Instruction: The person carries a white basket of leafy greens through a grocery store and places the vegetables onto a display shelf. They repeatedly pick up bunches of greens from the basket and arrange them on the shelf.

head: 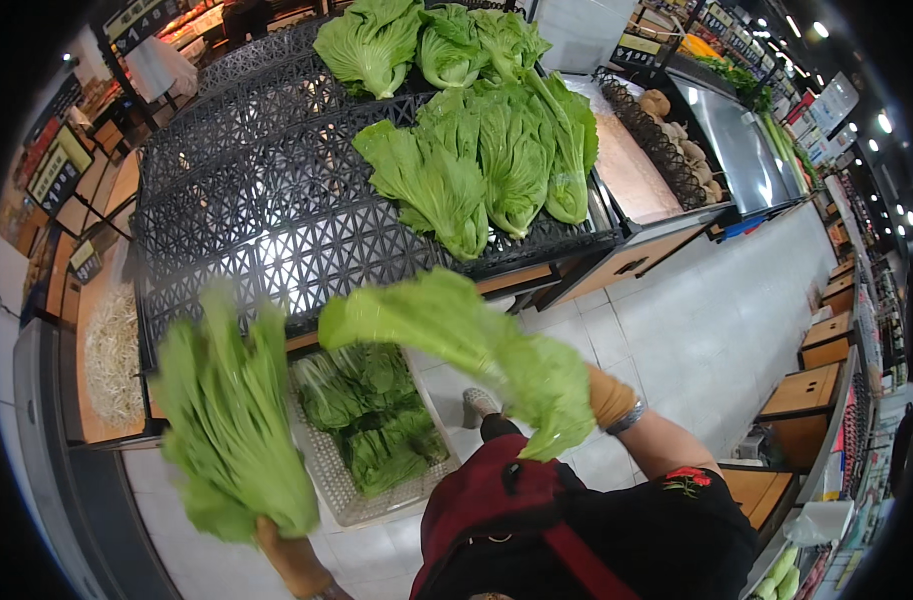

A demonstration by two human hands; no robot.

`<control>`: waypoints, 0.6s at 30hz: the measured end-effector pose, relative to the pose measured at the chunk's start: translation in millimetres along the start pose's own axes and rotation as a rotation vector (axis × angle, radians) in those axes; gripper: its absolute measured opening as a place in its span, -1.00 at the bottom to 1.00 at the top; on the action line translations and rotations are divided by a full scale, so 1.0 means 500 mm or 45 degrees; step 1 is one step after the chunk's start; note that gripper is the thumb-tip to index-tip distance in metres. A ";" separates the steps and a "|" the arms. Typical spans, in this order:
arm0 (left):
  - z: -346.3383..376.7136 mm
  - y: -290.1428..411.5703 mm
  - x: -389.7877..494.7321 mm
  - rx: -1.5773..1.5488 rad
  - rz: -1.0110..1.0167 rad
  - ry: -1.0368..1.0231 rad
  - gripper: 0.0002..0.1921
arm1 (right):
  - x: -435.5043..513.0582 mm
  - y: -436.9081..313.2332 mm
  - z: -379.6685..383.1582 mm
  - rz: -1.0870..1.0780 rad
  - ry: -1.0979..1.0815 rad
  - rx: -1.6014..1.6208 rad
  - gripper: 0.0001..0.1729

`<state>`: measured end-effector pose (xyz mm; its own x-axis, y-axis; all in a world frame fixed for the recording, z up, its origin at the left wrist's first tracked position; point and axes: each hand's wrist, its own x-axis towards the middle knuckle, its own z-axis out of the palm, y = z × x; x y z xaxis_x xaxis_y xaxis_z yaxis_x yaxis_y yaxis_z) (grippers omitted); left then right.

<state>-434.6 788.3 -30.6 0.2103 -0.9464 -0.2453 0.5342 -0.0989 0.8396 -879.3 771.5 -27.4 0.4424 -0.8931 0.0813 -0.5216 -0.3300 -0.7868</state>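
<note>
My left hand point(276, 544) is shut on the base of a large head of leafy green mustard point(235, 420), blurred by motion, left of the crate. My right hand point(603, 397) holds a long loose leafy green point(464, 337) in front of my body; the leaves hide its fingers. Several heads of the same greens point(516, 157) lie at the right end of a black plastic grid display rack point(276, 187). Below the rack, a white perforated crate point(374, 514) on the floor holds more darker leafy greens point(389, 450).
Bean sprouts point(114, 360) lie in a wooden-edged bin at the left. Beyond the rack's right end are a pale tray point(629, 150) and brown root vegetables point(689, 150). A tiled aisle point(674, 300) runs to the right, with wooden-fronted shelves point(820, 382) along it.
</note>
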 end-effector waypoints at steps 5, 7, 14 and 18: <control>0.365 -0.064 0.232 0.139 0.130 -0.095 -0.56 | 0.047 0.046 -0.249 0.031 0.244 -0.238 -0.52; 0.485 -0.139 0.311 0.206 0.225 -0.279 -0.56 | 0.076 0.111 -0.313 -0.152 0.444 -0.792 -0.50; 0.613 -0.319 0.489 1.113 -0.502 -0.478 -0.40 | 0.142 0.369 -0.342 0.015 0.689 -0.126 -0.51; 0.619 -0.287 0.495 1.478 -0.376 -0.829 -0.39 | 0.157 0.416 -0.310 0.127 0.772 0.698 -0.62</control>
<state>-712.7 473.0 -61.9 -0.3842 -0.7853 -0.4855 -0.5663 -0.2149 0.7957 -1066.1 585.4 -89.9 -0.1398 -0.9722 0.1881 -0.0377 -0.1846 -0.9821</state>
